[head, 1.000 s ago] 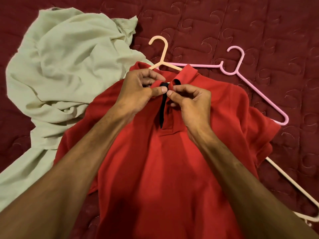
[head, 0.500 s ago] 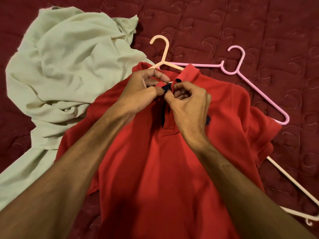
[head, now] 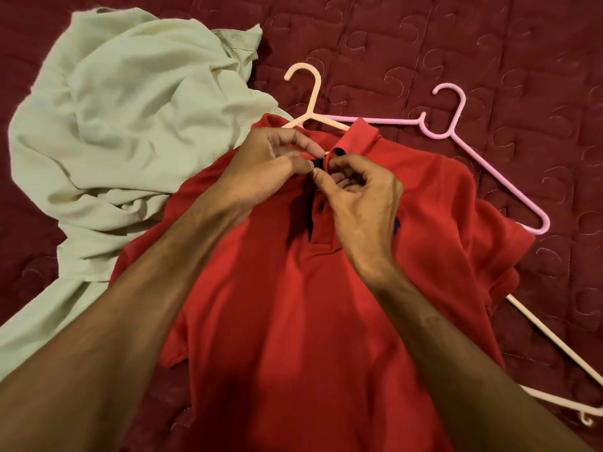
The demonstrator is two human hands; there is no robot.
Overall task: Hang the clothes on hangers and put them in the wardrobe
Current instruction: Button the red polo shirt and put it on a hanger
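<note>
I reckon it's buttoning: left grip (head: pixel 261 171) and right grip (head: pixel 359 203) pinch the red polo (head: pixel 293 305) at its placket, peach hanger (head: pixel 305 83) lift next.

Dark maroon quilted bedspread (head: pixel 489 44), curled swirl motifs stitched within square panels across its surface

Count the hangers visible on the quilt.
3: a cream hanger inside the red shirt, a pink hanger behind its collar, a pale hanger at lower right. More may be hidden under clothes.
</note>
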